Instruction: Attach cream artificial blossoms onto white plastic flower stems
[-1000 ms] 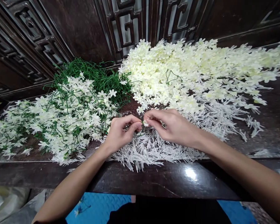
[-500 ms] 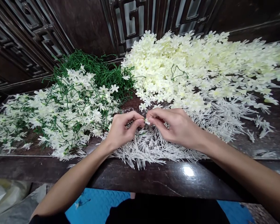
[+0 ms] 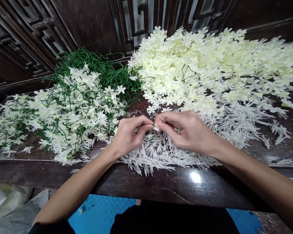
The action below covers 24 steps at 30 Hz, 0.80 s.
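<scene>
Head view shows the left hand [image 3: 130,133] and right hand [image 3: 189,131] meeting with thumb and forefinger pinching one small white flower [image 3: 156,127], just above the white sprigs [image 3: 158,156] near the worktop's [image 3: 278,150] front edge. Should either pinch slacken, the flower could drop and vanish among those similar sprigs, while a brushing forearm might sweep some off that edge. Below the front-left corner sit what look like plastic bags [image 3: 17,214], contents unreadable.
</scene>
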Tool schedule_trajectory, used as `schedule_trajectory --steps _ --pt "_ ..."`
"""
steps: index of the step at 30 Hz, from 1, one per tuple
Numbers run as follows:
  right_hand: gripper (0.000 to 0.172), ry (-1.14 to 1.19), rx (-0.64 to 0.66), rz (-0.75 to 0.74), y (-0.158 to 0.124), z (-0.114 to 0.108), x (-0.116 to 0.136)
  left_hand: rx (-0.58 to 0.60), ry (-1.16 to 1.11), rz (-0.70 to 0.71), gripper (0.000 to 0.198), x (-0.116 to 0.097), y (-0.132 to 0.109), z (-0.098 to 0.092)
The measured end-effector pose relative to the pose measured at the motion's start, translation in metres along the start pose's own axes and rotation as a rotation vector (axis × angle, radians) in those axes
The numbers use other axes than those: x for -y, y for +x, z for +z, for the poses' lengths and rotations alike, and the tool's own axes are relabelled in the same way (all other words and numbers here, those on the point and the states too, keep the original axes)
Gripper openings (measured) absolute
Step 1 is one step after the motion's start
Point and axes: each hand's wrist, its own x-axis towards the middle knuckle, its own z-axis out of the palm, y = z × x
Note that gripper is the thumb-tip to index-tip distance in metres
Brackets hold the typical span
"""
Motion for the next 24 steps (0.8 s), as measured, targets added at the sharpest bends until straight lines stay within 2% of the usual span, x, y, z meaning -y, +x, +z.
schedule_trajectory --steps 5,9,14,19,24 --pt "0.014 0.043 0.025 0.056 -0.001 0.001 0.003 -0.013 0.074 0.066 0.013 0.003 -0.001 0.001" --pt "0.014 0.158 0.077 0.179 0.000 0.001 0.004 0.012 0.046 0.062 0.014 0.003 0.000 0.001" --pt "0.014 0.297 0.052 0.287 0.005 -0.011 0.001 -0.020 -0.090 -0.122 0.011 -0.002 0.005 -0.001" --pt "0.015 0.352 -0.042 0.242 0.007 -0.022 -0.004 -0.088 -0.427 -0.288 0.029 -0.006 0.008 -0.006" --pt "0.017 0.338 -0.105 0.237 0.009 -0.021 -0.006 0.020 -0.598 -0.381 0.010 -0.007 0.010 -0.010"
